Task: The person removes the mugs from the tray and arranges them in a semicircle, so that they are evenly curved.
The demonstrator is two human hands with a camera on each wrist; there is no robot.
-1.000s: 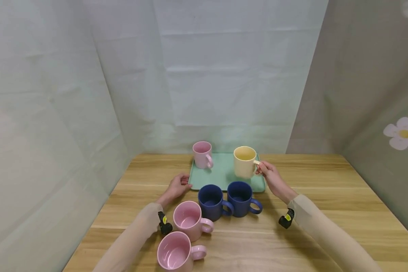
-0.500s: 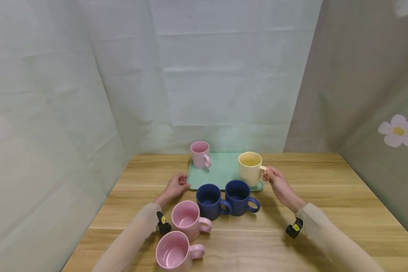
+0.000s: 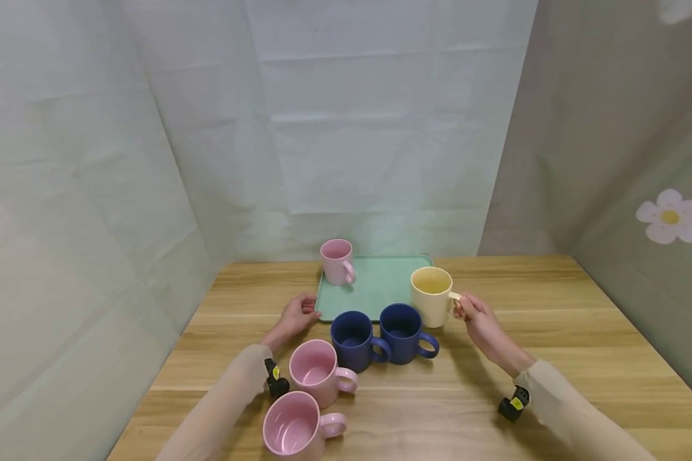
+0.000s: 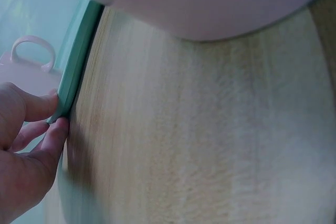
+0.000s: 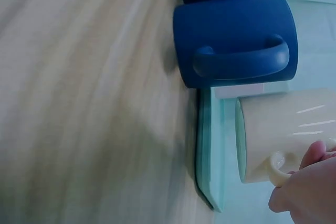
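Note:
My right hand (image 3: 487, 330) pinches the handle of a pale yellow mug (image 3: 430, 298), which is held upright over the front right corner of the mint-green tray (image 3: 375, 282). In the right wrist view a gap shows between the mug's base and the tray. My left hand (image 3: 296, 318) grips the tray's left edge near its front corner, with the thumb on the rim (image 4: 73, 69) and fingers low against its outer side. On the tray's back left stands a pink mug (image 3: 337, 262). Two dark blue mugs (image 3: 352, 342) (image 3: 402, 334) stand just in front of the tray.
Two more pink mugs (image 3: 315, 374) (image 3: 295, 428) stand nearer me, beside my left forearm, handles to the right. Everything rests on a wooden table (image 3: 438, 410). Pale cloth hangs (image 3: 334, 128) behind it, and a flowered cloth (image 3: 605, 147) is at the right.
My right hand has brought the yellow mug rightward and closer to me, from above the tray's right part to its front right corner. My left hand stays at the tray edge.

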